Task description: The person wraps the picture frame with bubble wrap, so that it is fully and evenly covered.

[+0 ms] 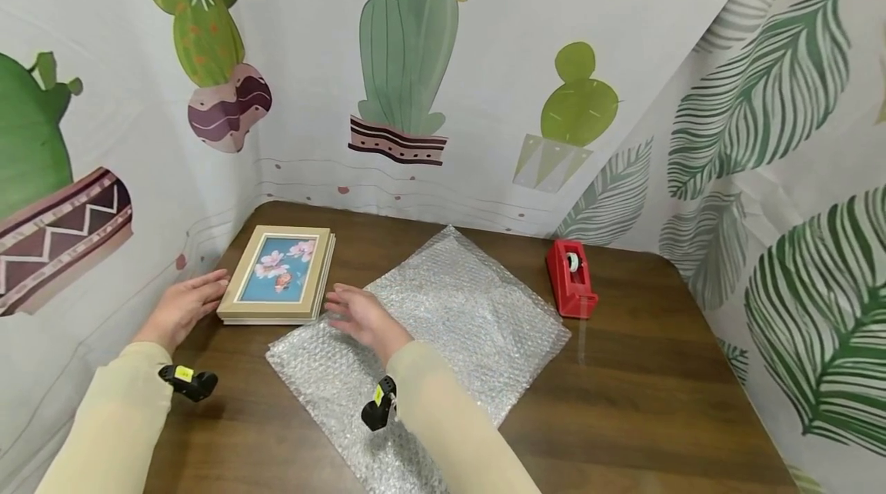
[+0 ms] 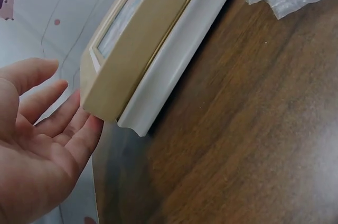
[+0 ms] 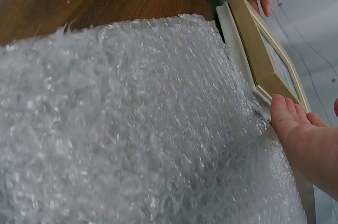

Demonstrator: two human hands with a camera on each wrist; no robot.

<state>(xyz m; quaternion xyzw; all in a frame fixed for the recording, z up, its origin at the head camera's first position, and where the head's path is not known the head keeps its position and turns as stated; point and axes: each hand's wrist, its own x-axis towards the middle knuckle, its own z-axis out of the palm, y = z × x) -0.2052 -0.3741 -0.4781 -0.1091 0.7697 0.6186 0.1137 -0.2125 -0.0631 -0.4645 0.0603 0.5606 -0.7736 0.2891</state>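
A gold picture frame [image 1: 314, 275] with pink blossoms on blue lies flat on top of a white frame [image 2: 174, 60] at the table's left. On its left side is my left hand [image 1: 185, 308], palm turned toward the stack; in the left wrist view the fingertips are right at the gold frame's corner. Across from it, my right hand [image 1: 365, 318] is at the stack's right edge, fingers extended, with fingertips close by the gold frame's side in the right wrist view. Beneath my right hand and forearm spreads a sheet of clear bubble wrap [image 1: 471, 309], its left corner close to the frames.
A red tape dispenser [image 1: 571, 282] with a roll of tape stands right of the bubble wrap. The brown wooden table [image 1: 657, 386] meets a cloth backdrop [image 1: 311, 78] printed with cacti and leaves at the back and sides.
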